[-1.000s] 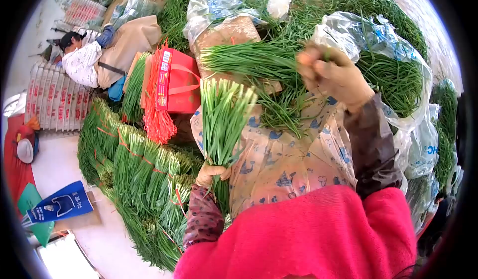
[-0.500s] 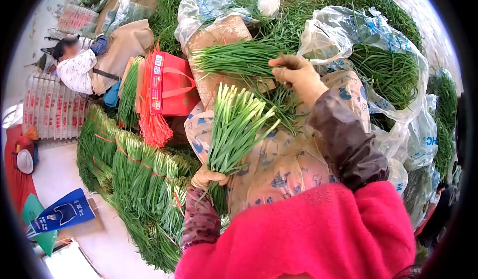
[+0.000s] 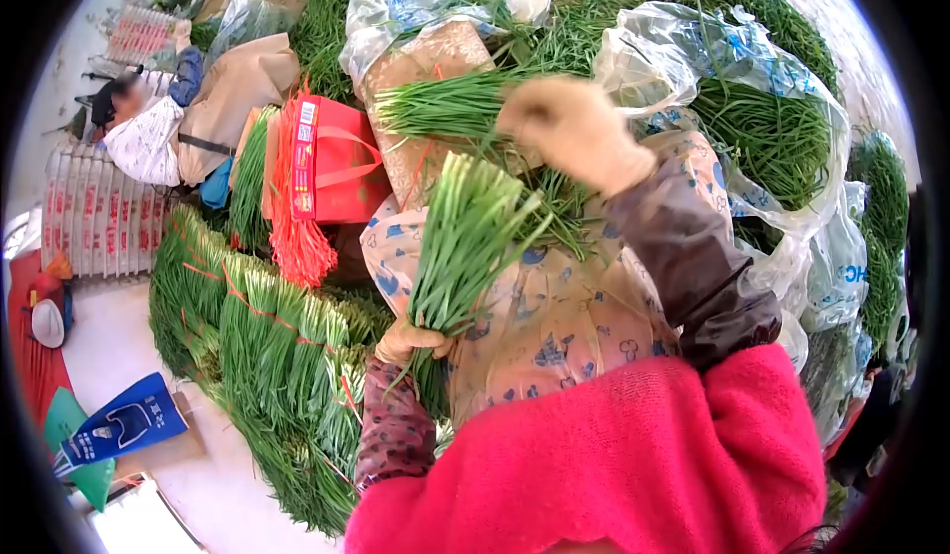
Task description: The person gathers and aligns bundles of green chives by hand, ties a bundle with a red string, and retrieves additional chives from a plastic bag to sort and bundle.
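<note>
A bunch of green stalks (image 3: 460,247), pale ends up, is held in my left hand (image 3: 411,344), whose gloved fingers wrap round its lower part. My right hand (image 3: 577,134), also gloved, is blurred by motion over the leafy side of a loose pile of stalks (image 3: 445,104). Its fingers are smeared, so their pose and anything in them cannot be made out. That pile lies on a worn board (image 3: 396,170). Under both hands a patterned plastic apron (image 3: 554,326) covers my lap.
Tied bundles (image 3: 262,356) are stacked at the lower left, beside a red bag (image 3: 341,163) with red ties (image 3: 300,242). Plastic bags (image 3: 782,79) with more greens stand at the right. Another person (image 3: 148,138) sits at the upper left.
My right hand has moved left along the pile on the board. The bunch in my left hand swung to tilt right, then came slightly more upright.
</note>
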`<action>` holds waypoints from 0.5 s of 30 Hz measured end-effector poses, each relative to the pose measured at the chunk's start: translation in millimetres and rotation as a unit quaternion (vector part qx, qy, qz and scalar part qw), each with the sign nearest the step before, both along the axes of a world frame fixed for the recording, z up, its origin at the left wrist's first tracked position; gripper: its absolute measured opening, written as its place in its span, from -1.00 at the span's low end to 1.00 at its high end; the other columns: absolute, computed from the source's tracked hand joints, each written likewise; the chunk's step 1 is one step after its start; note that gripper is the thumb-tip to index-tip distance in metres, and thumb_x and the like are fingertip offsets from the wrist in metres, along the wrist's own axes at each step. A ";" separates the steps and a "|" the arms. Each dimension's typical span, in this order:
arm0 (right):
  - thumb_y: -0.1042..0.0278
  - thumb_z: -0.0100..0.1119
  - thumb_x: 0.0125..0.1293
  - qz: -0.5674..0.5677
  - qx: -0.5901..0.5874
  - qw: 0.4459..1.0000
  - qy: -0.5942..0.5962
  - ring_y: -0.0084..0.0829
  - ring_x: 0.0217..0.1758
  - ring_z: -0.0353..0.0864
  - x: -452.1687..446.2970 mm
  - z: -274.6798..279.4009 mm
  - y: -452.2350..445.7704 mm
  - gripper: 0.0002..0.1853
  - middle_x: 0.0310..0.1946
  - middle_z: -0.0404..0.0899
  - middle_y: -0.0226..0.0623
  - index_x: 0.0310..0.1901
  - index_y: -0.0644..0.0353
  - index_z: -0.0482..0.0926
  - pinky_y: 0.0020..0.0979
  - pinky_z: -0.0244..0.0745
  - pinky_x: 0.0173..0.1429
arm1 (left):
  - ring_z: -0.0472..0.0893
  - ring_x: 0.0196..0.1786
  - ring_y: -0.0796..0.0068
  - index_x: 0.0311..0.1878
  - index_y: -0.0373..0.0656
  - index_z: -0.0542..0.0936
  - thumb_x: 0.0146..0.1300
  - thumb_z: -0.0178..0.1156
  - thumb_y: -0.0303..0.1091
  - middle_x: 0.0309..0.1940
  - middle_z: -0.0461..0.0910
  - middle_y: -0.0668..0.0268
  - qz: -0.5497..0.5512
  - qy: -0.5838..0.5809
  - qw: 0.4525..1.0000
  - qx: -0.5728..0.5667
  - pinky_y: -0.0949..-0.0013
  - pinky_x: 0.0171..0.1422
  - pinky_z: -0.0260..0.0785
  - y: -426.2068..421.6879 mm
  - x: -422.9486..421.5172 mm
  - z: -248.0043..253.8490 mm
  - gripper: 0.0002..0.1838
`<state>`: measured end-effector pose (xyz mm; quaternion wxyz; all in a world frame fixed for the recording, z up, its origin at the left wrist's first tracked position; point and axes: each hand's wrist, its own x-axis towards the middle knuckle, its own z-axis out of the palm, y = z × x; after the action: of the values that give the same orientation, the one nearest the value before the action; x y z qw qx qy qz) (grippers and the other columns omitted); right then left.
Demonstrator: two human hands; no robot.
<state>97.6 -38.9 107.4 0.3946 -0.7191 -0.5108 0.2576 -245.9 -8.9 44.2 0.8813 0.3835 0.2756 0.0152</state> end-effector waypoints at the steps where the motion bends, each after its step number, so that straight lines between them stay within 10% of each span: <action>1: 0.15 0.20 0.27 -0.076 0.060 0.995 0.035 -0.43 -0.14 0.66 15.3 -4.6 1.3 -0.78 -0.21 0.71 -0.38 -0.15 0.02 0.70 -0.38 0.55 0.03 | 0.42 -0.66 0.50 0.25 -0.42 0.32 -0.12 0.35 -0.40 -0.40 0.56 0.19 0.005 0.003 1.000 0.000 0.47 -0.57 0.26 -2.7 -4.9 -3.1 -0.21; 4: 0.05 0.20 0.27 -0.204 0.090 0.974 0.035 -0.33 -0.26 0.67 56.8 -25.6 0.7 -0.68 -0.30 0.71 -0.30 -0.14 0.11 0.67 -0.39 0.52 -0.11 | 0.37 -0.67 0.53 0.26 -0.39 0.30 -0.03 0.36 -0.38 -0.41 0.53 0.22 0.124 -0.010 0.992 -0.036 0.48 -0.61 0.17 -8.8 -14.3 -7.0 -0.25; 7: 0.23 0.14 0.20 -0.040 -0.023 0.973 -0.224 -0.10 -0.29 0.66 56.2 -59.8 -23.5 -0.81 -0.42 0.65 -0.14 -0.28 0.12 0.65 -0.16 0.54 -0.20 | 0.31 -0.58 0.55 0.25 -0.32 0.33 0.14 0.32 -0.32 -0.58 0.41 0.33 0.141 -0.064 0.986 -0.060 0.47 -0.49 0.16 -4.2 -38.0 -39.9 -0.37; 10: 0.37 0.19 -0.04 0.272 -0.410 0.821 -0.289 -0.09 -0.17 0.66 27.0 -78.8 -42.5 -0.73 -0.27 0.67 -0.15 -0.23 0.05 0.69 -0.16 0.57 -0.12 | 0.38 -0.51 0.55 0.26 -0.31 0.33 0.13 0.34 -0.32 -0.35 0.48 0.31 0.168 -0.077 0.981 -0.058 0.45 -0.46 0.21 -1.0 -36.1 -39.6 -0.35; 15: 0.21 0.23 0.15 0.187 -0.172 0.963 -0.088 -0.15 -0.20 0.66 -36.7 -29.7 -30.7 -0.77 -0.30 0.66 -0.21 -0.19 0.10 0.63 -0.26 0.55 -0.11 | 0.43 -0.46 0.53 0.17 -0.32 0.42 0.05 0.39 -0.35 -0.17 0.53 0.29 0.196 -0.053 0.978 -0.043 0.45 -0.44 0.28 -5.0 -25.5 -35.7 -0.39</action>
<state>60.9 -69.6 77.7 0.1631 -0.6877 -0.6169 0.3464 -271.4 -13.9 8.5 0.8902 0.2826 0.2984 0.1967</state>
